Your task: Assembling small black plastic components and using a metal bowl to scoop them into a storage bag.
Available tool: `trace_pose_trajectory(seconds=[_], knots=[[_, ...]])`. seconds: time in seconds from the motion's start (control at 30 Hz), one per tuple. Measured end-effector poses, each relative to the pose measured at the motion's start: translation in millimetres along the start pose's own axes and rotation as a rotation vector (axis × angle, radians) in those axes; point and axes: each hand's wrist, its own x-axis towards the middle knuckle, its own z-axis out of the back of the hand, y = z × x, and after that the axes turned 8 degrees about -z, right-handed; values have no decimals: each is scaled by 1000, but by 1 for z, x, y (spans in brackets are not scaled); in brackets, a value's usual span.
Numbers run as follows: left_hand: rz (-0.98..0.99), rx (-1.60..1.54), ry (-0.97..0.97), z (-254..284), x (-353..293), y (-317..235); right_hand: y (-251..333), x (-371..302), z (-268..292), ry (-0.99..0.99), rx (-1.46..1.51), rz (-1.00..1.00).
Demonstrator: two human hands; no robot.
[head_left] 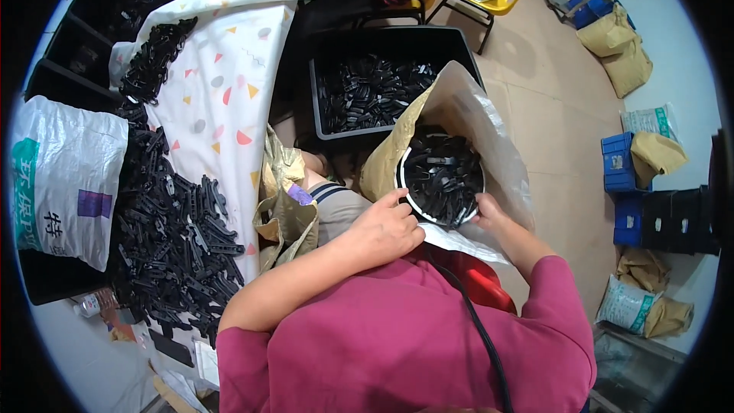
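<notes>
My right hand [488, 211]: pinching basin [401, 174] rim | my left hand [388, 222]: at rim, can't tell grip | likely stiff, weighty; hold opposite sides

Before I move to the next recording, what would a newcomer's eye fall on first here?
Near the centre, a round, white-rimmed container full of black plastic pieces, with the person's left hand and right hand at its rim, shows in the mouth of a tan, pale-lined sack. To the left, a big heap of elongated black plastic parts contrasts with a white, shape-patterned cloth.
</notes>
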Motion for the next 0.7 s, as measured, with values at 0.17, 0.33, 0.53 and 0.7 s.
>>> trace_pose_trajectory(seconds=[0.17, 0.33, 0.53, 0.7], knots=[[-61, 16, 10, -9, 5, -8, -12, 57, 38, 262, 32, 83], [-60, 19, 6, -7, -7, -11, -9, 13, 29, 107, 61, 148], [-37, 13, 0, -6, -7, -7, -8, -18, 50, 9, -172, 354], [-62, 25, 5, -4, -2, -8, -6, 1, 34, -40, -233, 439]])
